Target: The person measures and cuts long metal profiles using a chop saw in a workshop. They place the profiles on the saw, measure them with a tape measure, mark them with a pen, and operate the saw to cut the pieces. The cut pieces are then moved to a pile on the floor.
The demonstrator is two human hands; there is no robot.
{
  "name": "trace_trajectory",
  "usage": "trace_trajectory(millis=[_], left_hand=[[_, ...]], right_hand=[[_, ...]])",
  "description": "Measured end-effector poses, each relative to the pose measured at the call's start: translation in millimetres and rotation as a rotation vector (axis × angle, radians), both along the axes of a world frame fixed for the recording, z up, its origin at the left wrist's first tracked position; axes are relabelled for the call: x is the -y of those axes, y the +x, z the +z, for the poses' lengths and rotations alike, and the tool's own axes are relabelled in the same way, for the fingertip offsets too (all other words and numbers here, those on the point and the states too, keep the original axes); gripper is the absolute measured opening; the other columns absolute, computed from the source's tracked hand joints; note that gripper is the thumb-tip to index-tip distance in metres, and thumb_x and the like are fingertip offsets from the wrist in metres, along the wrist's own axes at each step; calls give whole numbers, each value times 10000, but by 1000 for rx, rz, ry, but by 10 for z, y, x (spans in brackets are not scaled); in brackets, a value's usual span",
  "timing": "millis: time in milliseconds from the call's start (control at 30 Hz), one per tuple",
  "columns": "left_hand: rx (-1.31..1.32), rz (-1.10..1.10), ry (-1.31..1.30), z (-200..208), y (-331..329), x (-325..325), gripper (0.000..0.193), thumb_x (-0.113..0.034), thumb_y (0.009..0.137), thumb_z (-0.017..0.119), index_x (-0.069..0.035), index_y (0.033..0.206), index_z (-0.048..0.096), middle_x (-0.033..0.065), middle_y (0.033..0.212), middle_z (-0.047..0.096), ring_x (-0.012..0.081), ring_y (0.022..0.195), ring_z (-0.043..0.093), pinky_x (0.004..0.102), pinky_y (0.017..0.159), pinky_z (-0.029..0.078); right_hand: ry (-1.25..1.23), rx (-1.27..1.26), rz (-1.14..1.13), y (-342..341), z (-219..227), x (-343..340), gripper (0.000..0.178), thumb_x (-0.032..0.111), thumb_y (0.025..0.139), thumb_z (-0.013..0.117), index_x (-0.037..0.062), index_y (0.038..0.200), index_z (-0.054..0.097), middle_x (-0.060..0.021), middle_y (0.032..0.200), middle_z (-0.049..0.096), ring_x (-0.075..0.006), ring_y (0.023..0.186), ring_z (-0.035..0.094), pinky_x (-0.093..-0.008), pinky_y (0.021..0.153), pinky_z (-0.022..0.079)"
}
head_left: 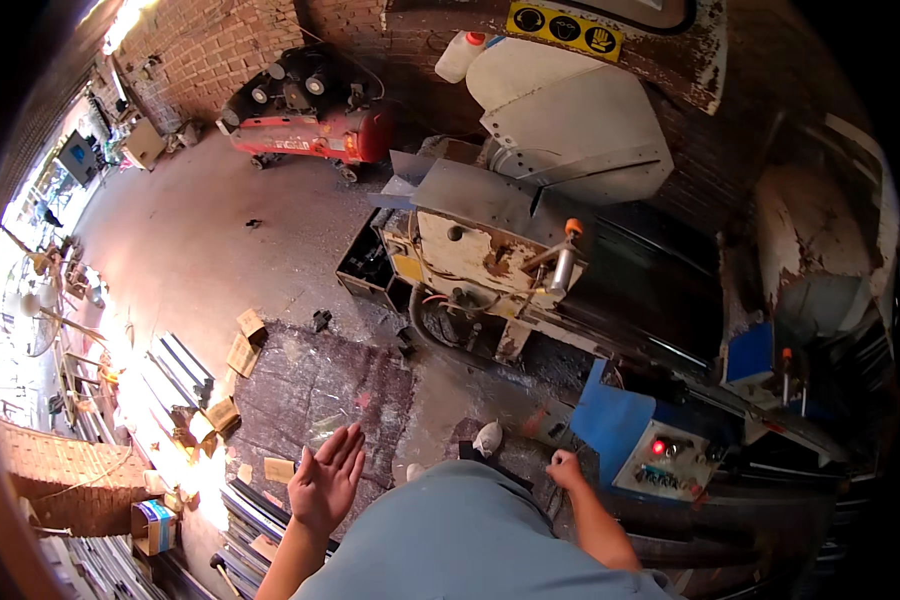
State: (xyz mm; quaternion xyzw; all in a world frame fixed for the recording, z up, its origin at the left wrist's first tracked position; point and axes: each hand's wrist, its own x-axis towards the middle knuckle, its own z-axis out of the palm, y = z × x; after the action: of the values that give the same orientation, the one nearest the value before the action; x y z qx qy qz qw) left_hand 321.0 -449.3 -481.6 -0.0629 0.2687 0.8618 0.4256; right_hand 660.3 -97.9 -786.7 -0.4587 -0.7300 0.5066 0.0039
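Observation:
My left hand [325, 480] is raised at the lower middle, palm up, with its fingers stretched out and nothing in it. On the right, my right hand [565, 468] is curled closed beside my body; whatever it may hold is hidden. Nearest to that hand stands a control panel [665, 455] with a lit red button and several knobs, next to a blue sheet-metal guard [610, 415]. Ahead is a worn cream-coloured sawing machine [485, 255] with a grey metal blade cover [575, 125] and an orange-topped handle [573, 228].
A red air compressor [315, 135] stands by the brick wall. Under my feet lies a dark, dirty mat [315, 400]. Long metal bars [245, 530] and cardboard pieces [242, 355] lie to the left. A black open bin [370, 270] sits against the machine.

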Motion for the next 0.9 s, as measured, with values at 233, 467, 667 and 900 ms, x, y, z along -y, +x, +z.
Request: trace_trajectory(millis=[233,467,667,900], left_hand=[[20,47,-57,162,-13,-763,636,-401,1041,314,70,1468,289,212,1570,259,330,1465,235,432,1211,181],[61,-13,-87,80,-241,-1018,644,-413,1040,311,70,1465,294,215,1568,260,330,1468,227,433,1212,182],[72,-202,-72,10,-753,-1387,631,-428,1035,323,41,1457,352,187,1559,304,310,1458,263,412,1199,215],[100,-423,66,-65,-1679,-1871,611,-430,1017,369,19,1428,423,167,1533,367,287,1442,302,403,1197,206]], right_hand=[[-446,-238,-50,-1275,402,-1116,350,-53,775,654,100,641,370,-177,916,669,-388,1376,384,-463,709,457],[-520,-236,-123,-1313,247,-1195,359,-50,759,673,98,650,364,-186,900,668,-430,1390,354,-480,759,471],[-125,341,237,-409,-381,-834,244,95,751,686,46,986,730,-76,832,656,-265,949,654,-390,784,508],[11,555,-295,1044,-1076,-275,332,113,619,738,4,932,711,-193,912,707,-290,859,681,-415,754,531]])
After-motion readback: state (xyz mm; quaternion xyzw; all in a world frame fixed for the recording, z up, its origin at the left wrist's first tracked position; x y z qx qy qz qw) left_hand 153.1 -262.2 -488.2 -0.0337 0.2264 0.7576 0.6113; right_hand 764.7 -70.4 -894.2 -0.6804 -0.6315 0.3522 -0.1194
